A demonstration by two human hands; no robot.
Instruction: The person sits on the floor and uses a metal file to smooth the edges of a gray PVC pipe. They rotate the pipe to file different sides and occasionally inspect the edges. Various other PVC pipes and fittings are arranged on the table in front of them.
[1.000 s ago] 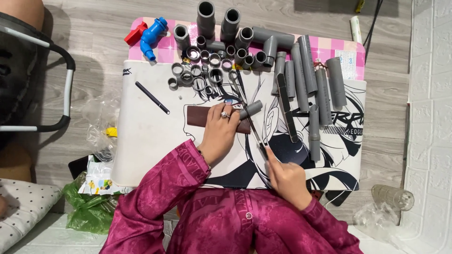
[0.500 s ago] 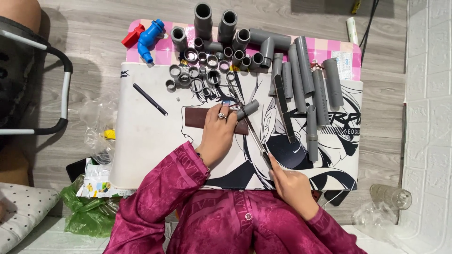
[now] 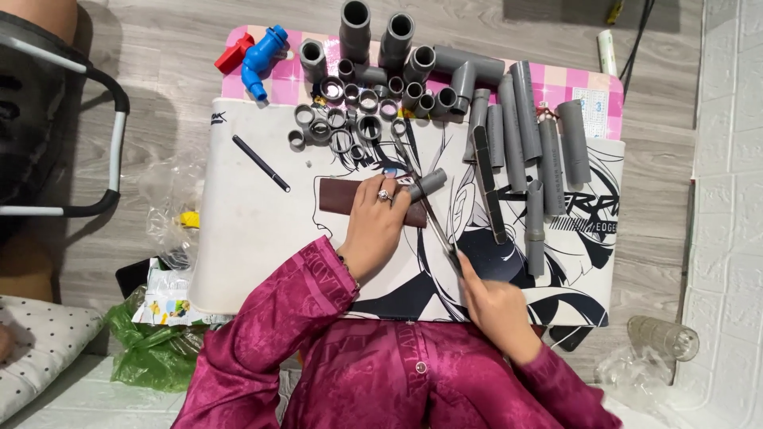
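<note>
Left hand (image 3: 373,226) closes on a short pipe (image 3: 427,184) over the brown block (image 3: 343,199); right hand (image 3: 494,302) grips the saw (image 3: 433,214) (best kept square, pipe pinned firmly).

Short grey pipe piece (image 3: 429,183) tilted atop brown block (image 3: 343,197), thin saw blade (image 3: 433,218) alongside.

Short matt grey plastic pipe piece (image 3: 427,185) in the left hand (image 3: 373,230) lies across a dull brown rough-looking block (image 3: 350,199). Beyond the block, smooth grey plastic pipe fittings (image 3: 373,87) and a glossy blue plastic tap valve (image 3: 261,59). All rest on a smooth white printed mat (image 3: 254,238). Sleeves are sheeny magenta patterned cloth (image 3: 270,334).
</note>
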